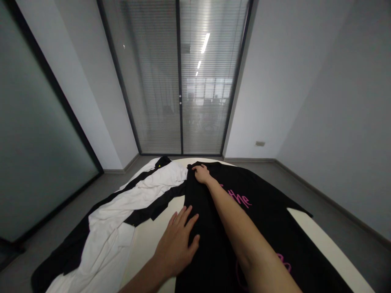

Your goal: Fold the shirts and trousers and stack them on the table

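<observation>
A black T-shirt (220,228) with pink lettering lies spread over the right part of the pale table. My right hand (202,173) reaches to its far left corner, fingers bent and closed on the bunched cloth there; the fingertips are small and partly hidden. Nearer to me, my left hand (177,240) rests over the shirt's left edge, its fingers spread and holding nothing. My right forearm crosses the shirt and covers part of the lettering.
White clothing (122,207) and black garments lie crumpled along the left side of the table (166,217). Beyond stand glass doors (180,81) with blinds. A frosted glass panel (33,130) is at left, a white wall (305,81) at right.
</observation>
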Motion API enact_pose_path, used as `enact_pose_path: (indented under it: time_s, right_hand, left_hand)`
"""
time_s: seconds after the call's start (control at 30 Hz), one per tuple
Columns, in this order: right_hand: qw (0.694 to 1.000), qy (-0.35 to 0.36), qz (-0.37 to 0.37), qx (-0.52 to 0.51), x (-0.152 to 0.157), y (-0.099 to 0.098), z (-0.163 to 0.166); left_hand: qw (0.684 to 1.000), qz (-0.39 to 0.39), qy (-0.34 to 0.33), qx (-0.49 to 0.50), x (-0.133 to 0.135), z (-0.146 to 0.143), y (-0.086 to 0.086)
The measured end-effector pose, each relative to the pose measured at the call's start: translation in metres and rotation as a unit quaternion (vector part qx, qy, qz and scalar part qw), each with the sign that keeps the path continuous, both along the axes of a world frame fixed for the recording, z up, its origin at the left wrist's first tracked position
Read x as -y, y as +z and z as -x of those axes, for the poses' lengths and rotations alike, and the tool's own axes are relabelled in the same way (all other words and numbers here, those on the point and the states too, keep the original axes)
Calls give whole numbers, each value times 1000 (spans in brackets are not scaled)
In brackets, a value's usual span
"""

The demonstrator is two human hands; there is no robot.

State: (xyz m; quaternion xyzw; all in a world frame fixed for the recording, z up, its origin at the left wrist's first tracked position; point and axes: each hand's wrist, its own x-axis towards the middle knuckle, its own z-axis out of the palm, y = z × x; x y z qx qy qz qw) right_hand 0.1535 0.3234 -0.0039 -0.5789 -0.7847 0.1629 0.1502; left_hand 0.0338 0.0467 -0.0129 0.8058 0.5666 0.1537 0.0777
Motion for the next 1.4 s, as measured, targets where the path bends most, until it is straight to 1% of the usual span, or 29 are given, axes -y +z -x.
enact_pose_path:
  time_s: [0.13, 0.27, 0.4, 0.5, 0.53, 0.6, 0.7, 0.87, 0.97, 1.1, 1.17, 1.23, 1.3, 1.4]
  right_hand:
    - [1000, -20, -23, 5, -3, 6, -7]
    - [999, -32, -24, 30, 2, 4, -18]
    - [999, -12, -23, 48, 13, -1, -21]
    - [998, 1, -13, 57, 23, 0, -21]
    - [998, -3, -19, 59, 27, 1, -22]
    - [997, -6, -58, 49, 37, 4, -24]
    - [994, 22, -103, 26, 53, 6, -29]
    - [994, 74, -74, 35, 76, 1, -44]
    - [994, 50, -93, 30, 86, 3, -65]
    - [993, -31, -110, 30, 101, 6, -113]
    - [993, -61, -86, 51, 110, 4, -140]
    - [994, -60, -43, 79, 119, 0, -164]
    - [993, -69, -32, 90, 127, -2, -183]
    - [982, -156, -62, 90, 135, -2, -206]
  left_hand:
    - [1000, 2, 0, -2, 0, 0, 0]
    - [1000, -5, -2, 2, 1, 0, -2]
    - [1000, -4, -5, 0, 1, 0, -2]
    - [1000, 3, -9, -3, 1, 0, -2]
    - [1000, 4, -10, -4, 1, 0, -1]
    - [1000, 3, -11, -8, 2, -1, -1]
    - [1000, 4, -12, -13, 3, -2, -1]
    - [1000, 0, 3, -17, 6, -4, 0]
    - [1000, -5, 6, -21, 8, -4, -1]
    - [1000, -19, 5, -22, 10, -4, -5]
    - [999, -23, 5, -22, 11, -4, -7]
    - [999, -23, 3, -22, 12, -4, -9]
    - [999, -24, 2, -25, 13, -5, -10]
    - [999, -29, 0, -32, 15, -6, -10]
